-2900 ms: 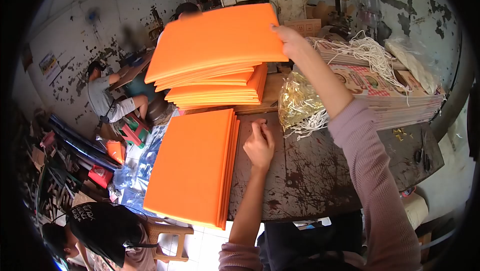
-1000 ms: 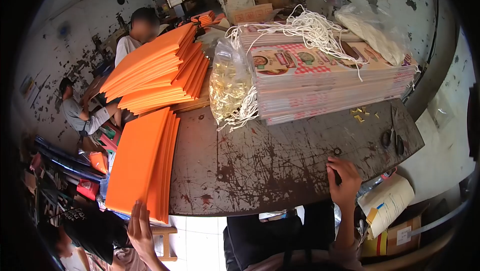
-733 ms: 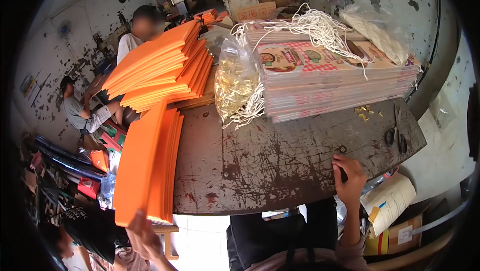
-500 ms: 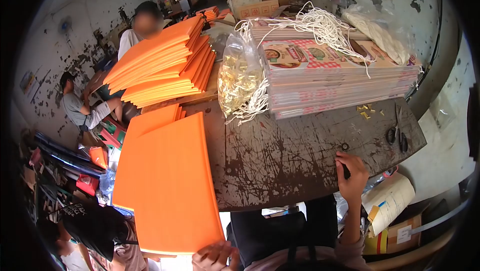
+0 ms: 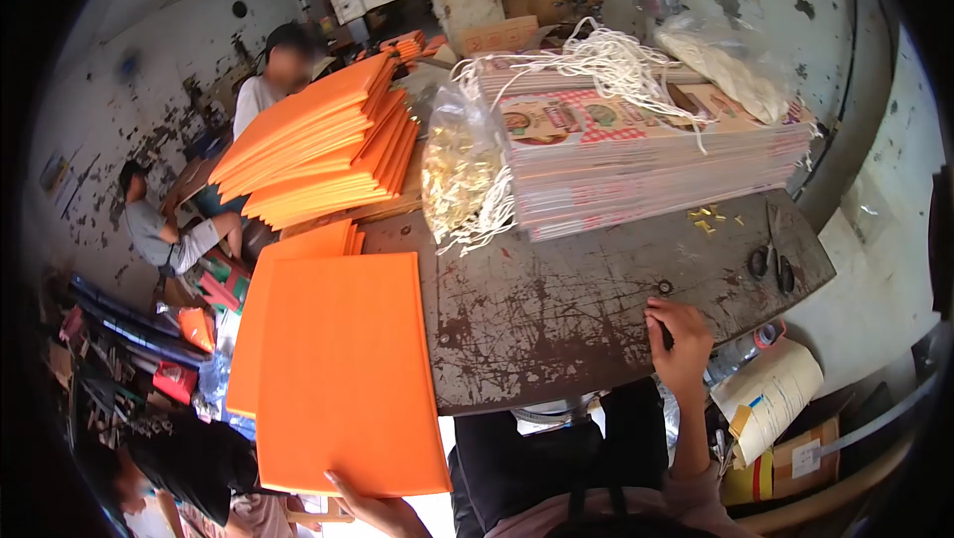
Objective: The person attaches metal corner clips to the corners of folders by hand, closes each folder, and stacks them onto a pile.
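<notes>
My left hand (image 5: 376, 510) is at the bottom edge of a flat orange folded bag (image 5: 348, 369), thumb on its upper face and the other fingers hidden beneath. That bag lies over another orange bag (image 5: 245, 364) on the left side of the table. My right hand (image 5: 682, 344) rests at the table's front edge, fingers curled in to the thumb, and nothing shows between them. Just beyond it is a small dark round ring (image 5: 664, 287) on the worn tabletop (image 5: 537, 329).
Behind stand a stack of orange bags (image 5: 318, 141), a plastic bag of gold-coloured tips (image 5: 459, 175) and wrapped printed bags (image 5: 656, 175) topped with white cords (image 5: 606, 61). Scissors (image 5: 772, 260) lie right, near loose gold tips (image 5: 704, 217). Other people sit at left, one close by (image 5: 189, 463).
My left hand has moved left along the bag's lower edge, its thumb now on top. The upper orange bag has turned straighter and its top edge sits lower. My right hand stays curled.
</notes>
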The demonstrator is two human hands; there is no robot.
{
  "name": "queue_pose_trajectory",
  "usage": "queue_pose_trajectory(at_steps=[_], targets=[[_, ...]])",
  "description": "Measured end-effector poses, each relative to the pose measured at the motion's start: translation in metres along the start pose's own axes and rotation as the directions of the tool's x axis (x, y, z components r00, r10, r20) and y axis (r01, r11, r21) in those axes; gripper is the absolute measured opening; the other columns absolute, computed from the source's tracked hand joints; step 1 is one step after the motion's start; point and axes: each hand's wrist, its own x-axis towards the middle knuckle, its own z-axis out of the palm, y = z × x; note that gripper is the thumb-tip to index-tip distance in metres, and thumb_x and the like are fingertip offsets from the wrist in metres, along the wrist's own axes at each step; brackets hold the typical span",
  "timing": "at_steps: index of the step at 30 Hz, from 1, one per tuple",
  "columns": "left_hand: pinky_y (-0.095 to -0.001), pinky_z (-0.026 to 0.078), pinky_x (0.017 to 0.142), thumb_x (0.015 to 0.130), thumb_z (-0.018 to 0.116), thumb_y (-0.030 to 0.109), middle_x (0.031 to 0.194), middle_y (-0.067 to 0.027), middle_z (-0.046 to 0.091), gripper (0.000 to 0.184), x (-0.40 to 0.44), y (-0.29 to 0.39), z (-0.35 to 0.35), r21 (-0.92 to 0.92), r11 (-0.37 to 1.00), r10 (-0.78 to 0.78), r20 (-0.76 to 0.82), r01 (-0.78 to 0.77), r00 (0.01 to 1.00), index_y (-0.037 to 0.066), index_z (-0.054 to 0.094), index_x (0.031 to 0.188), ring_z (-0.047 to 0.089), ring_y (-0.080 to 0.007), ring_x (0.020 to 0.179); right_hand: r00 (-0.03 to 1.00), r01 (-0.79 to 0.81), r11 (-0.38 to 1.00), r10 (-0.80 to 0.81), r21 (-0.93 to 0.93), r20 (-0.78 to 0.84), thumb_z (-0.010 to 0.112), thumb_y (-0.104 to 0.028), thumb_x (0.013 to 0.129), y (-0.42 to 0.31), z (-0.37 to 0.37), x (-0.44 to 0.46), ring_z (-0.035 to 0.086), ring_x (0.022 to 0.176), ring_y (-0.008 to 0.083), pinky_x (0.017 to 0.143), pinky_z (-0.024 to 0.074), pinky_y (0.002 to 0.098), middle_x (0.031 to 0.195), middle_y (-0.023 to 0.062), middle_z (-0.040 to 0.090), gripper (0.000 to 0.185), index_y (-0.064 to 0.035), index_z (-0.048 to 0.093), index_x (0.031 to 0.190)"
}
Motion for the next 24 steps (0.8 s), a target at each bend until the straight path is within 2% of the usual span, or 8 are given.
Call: queue_pose_trajectory(at_steps=[3,11,14,16,18,20,22,24], targets=[[-0.0377,0.041,0.089,0.088,0.044,0.042,0.123,-0.0121,0.046,0.056,0.024,-0.005,-0.033,0.037,0.999,-0.014,0.188,0.007,0.982,0.0,0.04,0.124,0.048,-0.0261,0.109,1.0,0.013,1.0,-0.013,0.004,0.01,0.063,-0.003,0.068,0.003,-0.001,0.0,0.06,0.081,0.0248,0.07,0.0477,0.0333,0.088,0.0054,0.064,0.009,-0.005,0.061,0.077],[-0.0403,0.043,0.082,0.086,0.049,0.029,0.11,-0.0098,0.053,0.041,0.01,0.032,-0.004,0.025,0.998,0.049,0.123,-0.052,0.991,0.0,0.046,0.115,0.054,-0.0235,0.096,0.999,-0.037,0.997,0.034,0.07,0.039,0.063,-0.011,0.073,0.002,-0.008,0.003,0.059,0.082,0.0227,0.069,0.0474,0.0306,0.088,0.0032,0.064,0.009,-0.0074,0.063,0.081],[-0.04,0.044,0.079,0.085,0.052,0.024,0.105,-0.0086,0.057,0.034,0.022,0.035,0.003,0.0,0.998,0.062,0.183,-0.064,0.981,0.0,0.05,0.109,0.056,-0.0216,0.091,0.989,-0.086,0.973,0.057,0.215,0.139,0.063,-0.018,0.077,0.001,-0.011,0.008,0.059,0.085,0.0232,0.071,0.0476,0.0311,0.096,0.0057,0.062,0.024,-0.0077,0.06,0.098],[-0.0397,0.045,0.077,0.085,0.053,0.02,0.101,-0.0078,0.059,0.029,0.025,0.034,0.012,-0.024,0.997,0.072,0.218,-0.068,0.973,-0.001,0.053,0.105,0.058,-0.0203,0.087,0.967,-0.245,0.699,0.127,0.672,0.22,0.06,-0.026,0.081,0.0,-0.008,0.013,0.058,0.092,0.0234,0.075,0.0474,0.0337,0.107,0.0099,0.058,0.041,-0.0044,0.051,0.115],[-0.0396,0.046,0.076,0.084,0.054,0.018,0.099,-0.0074,0.06,0.027,0.02,0.028,0.041,-0.05,0.996,0.084,0.228,-0.075,0.97,-0.001,0.054,0.103,0.059,-0.0197,0.085,0.971,-0.226,0.565,0.061,0.794,0.233,0.059,-0.022,0.082,0.004,-0.007,0.021,0.057,0.094,0.0223,0.077,0.0472,0.0336,0.111,0.011,0.056,0.043,-0.0018,0.048,0.118],[-0.0456,0.043,0.087,0.085,0.044,0.05,0.126,-0.0178,0.04,0.067,0.018,0.019,0.09,-0.15,0.987,0.025,0.532,0.065,0.846,0.001,0.032,0.129,0.045,-0.0321,0.109,0.971,-0.215,0.407,-0.005,0.888,0.238,0.059,-0.018,0.084,0.008,-0.009,0.033,0.056,0.097,0.0213,0.078,0.0471,0.0335,0.114,0.0121,0.053,0.045,0.0008,0.044,0.122],[-0.04,0.048,0.08,0.085,0.046,0.045,0.114,-0.0141,0.048,0.059,0.073,-0.011,0.105,-0.098,0.944,0.316,0.548,-0.315,0.774,0.0,0.038,0.122,0.053,-0.027,0.098,0.934,-0.356,0.218,0.118,0.909,0.337,0.058,-0.007,0.083,0.016,-0.019,0.057,0.056,0.096,0.0177,0.078,0.0464,0.0274,0.112,0.0103,0.054,0.04,0.0034,0.045,0.119],[-0.037,0.048,0.079,0.086,0.048,0.035,0.112,-0.0136,0.049,0.05,0.093,-0.019,0.149,-0.193,0.905,0.384,0.752,-0.379,0.536,0.0,0.039,0.12,0.054,-0.0237,0.097,0.931,-0.361,0.351,0.196,0.864,0.309,0.059,0.004,0.078,0.022,-0.021,0.082,0.056,0.093,0.0132,0.076,0.0463,0.024,0.105,0.0068,0.057,0.038,0.0021,0.05,0.115]])
